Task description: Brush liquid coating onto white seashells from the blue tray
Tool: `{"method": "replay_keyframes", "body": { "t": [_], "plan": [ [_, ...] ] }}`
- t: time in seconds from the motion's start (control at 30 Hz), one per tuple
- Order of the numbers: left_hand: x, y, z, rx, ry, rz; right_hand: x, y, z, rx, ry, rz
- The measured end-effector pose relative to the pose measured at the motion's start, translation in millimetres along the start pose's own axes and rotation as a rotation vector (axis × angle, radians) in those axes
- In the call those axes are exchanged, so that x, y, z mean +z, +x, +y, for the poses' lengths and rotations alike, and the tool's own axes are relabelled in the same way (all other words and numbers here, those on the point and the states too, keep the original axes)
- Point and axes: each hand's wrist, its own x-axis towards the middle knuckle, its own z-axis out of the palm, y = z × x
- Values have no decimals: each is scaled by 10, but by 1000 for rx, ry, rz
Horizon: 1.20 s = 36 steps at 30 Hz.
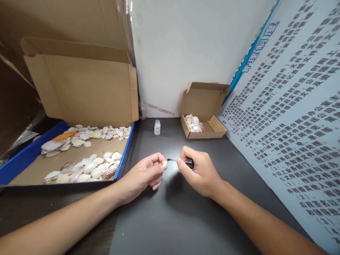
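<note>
Head view shows the left hand (145,174) pinching a small shell (165,164) at its edges, over the dark table (172,212). It looks light, stiff, probably brittle. The right hand (198,171) closes around a brush cap (189,163), bristles near the shell.

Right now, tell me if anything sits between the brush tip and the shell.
Nothing visible does. The left hand pinches the shell at its fingertips, and the brush held by the right hand points straight at it, tip almost touching. Only bare dark table lies beneath; the bottle stands well behind.
</note>
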Motion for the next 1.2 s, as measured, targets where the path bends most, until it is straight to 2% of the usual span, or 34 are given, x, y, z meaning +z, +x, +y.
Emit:
{"method": "replay_keyframes", "body": {
  "t": [0.1,0.2,0.27,0.33,0.43,0.57,0.67,0.77,0.97,1.1,1.2],
  "plan": [
    [-1,3,-3,6,-16,7,-5,-11,-12,-57,33,-24],
    [-1,13,-4,6,-9,6,2,-7,-1,3,-40,-52],
    [0,15,-2,3,-2,1,3,-1,9,20,-44,-26],
    [1,11,-2,3,-4,-2,1,-3,13,-21,6,0],
    [-2,8,-5,0,-16,8,-2,-17,12,-73,40,-31],
    [-4,15,-9,-2,-14,5,-2,-24,11,-2,-32,-30],
    [1,13,-7,5,-16,-2,-1,-17,7,-32,12,9],
    [9,5,1,9,-20,-2,9,-8,9,-65,24,-25],
    [11,12,19,5,-3,-15,6,-4,16,-17,-3,11],
    [1,13,12,11,-24,-6,11,-10,7,-79,40,-42],
    [3,4,8,-2,-6,0,14,-4,13,-20,-17,-40]
  ]
}}
